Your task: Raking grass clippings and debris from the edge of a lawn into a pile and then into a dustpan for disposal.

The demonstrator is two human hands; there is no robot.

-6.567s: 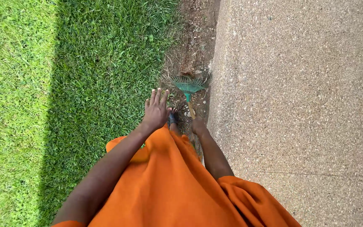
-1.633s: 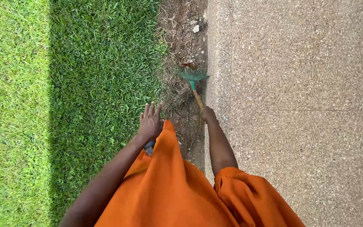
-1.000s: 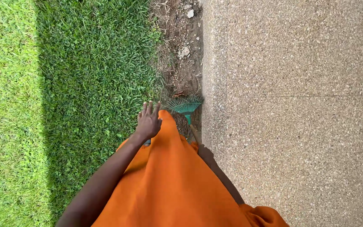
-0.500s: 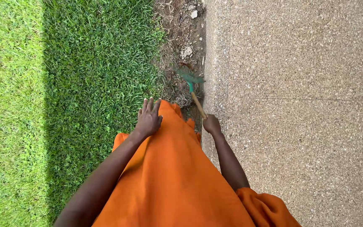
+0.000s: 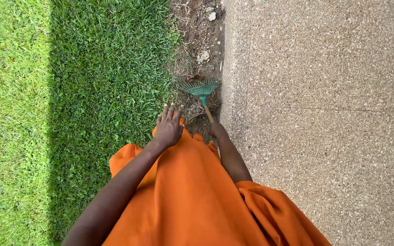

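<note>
Head view, looking down: lawn (image 5: 69, 91) at nine o'clock. Left hand (image 5: 168, 127) lies flat, fingers spread, holding nothing, on an orange garment (image 5: 188, 196). Right hand (image 5: 217, 130) grips the wooden handle of a small green fan rake (image 5: 200, 88), tines on the dirt strip (image 5: 201, 41) at twelve o'clock. Concrete pavement (image 5: 324, 91) lies at three o'clock.
</note>
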